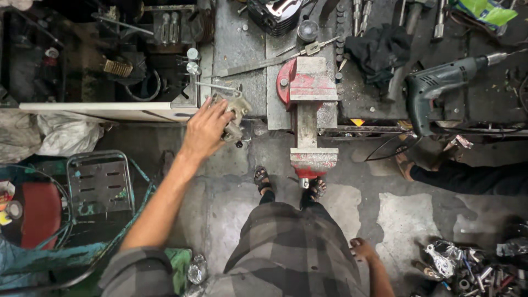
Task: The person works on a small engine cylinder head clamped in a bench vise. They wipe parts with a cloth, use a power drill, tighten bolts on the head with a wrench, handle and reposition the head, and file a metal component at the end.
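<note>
Left hand (206,131) reached to counter (242,60) near edge, fingers clamped on tan cast-metal bracket part (235,113), left of red bench vise (306,93); part not yet in vise. Right hand (363,248) hung by hip, fingers loosely curled, empty.

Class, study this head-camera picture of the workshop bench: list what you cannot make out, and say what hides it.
1. Metal part: its near side is covered by the left hand, so the grip is unclear.
2. Right hand: beside the checked shorts, fingers hidden; whether it holds anything cannot be told.
3. Another person's foot: partly behind a cable, the leg cut by the right edge.
4. Small metal parts, bottom right: too small and cluttered to identify.
</note>
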A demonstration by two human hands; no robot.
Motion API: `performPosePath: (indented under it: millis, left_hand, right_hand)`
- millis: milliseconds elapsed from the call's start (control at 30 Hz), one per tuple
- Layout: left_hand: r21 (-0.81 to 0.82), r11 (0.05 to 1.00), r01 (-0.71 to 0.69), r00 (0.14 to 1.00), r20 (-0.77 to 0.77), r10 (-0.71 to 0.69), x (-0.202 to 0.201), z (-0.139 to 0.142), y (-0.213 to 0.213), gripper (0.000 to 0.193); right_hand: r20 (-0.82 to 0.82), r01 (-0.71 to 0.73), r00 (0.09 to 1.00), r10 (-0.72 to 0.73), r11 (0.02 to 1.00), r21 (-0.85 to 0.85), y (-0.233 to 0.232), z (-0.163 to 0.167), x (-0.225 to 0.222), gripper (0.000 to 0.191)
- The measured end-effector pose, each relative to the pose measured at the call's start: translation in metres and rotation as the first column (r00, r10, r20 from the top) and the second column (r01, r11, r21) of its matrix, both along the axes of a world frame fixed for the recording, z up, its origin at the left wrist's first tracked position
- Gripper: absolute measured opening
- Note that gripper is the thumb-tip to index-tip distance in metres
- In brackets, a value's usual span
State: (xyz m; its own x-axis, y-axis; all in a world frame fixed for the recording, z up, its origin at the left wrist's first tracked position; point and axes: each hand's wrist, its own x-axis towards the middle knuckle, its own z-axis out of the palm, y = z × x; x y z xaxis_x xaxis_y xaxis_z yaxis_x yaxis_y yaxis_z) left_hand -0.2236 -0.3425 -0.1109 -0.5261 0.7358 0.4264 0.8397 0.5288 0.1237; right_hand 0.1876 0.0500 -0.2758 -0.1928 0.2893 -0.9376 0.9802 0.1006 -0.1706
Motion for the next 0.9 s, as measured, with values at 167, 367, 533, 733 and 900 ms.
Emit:
performPosePath:
  millis: [167,367,533,733,900]
  left_hand:
    - [-0.114,0.993,0.030,0.994,-0.103,-0.042,0.004,-0.022,-0.024,0.039]
    - [-0.181,0.983,0.013,0.994,-0.100,-0.031,-0.001,-0.034,-0.028,0.045]
    - [-0.256,0.966,0.036,0.999,-0.015,-0.042,-0.002,-0.041,-0.034,0.061]
    - [-0.146,0.987,-0.072,0.991,-0.118,0.055,0.002,-0.045,-0.045,0.057]
    - [-0.300,0.950,-0.088,0.994,0.034,0.103,-0.013,-0.050,-0.043,0.067]
  right_hand:
    - [-0.141,-0.060,0.987,0.081,0.987,0.151,-0.017,0.010,-0.019,0.039]
    - [-0.341,-0.068,0.931,0.132,0.979,0.193,-0.027,0.017,-0.036,0.036]
    - [-0.219,-0.095,0.966,0.138,0.976,0.195,-0.026,0.013,-0.039,0.035]
    - [-0.111,0.044,0.993,-0.031,0.992,0.115,-0.028,0.008,-0.039,0.037]
    - [-0.125,-0.149,0.977,0.175,0.970,0.194,-0.035,0.008,-0.053,0.036]
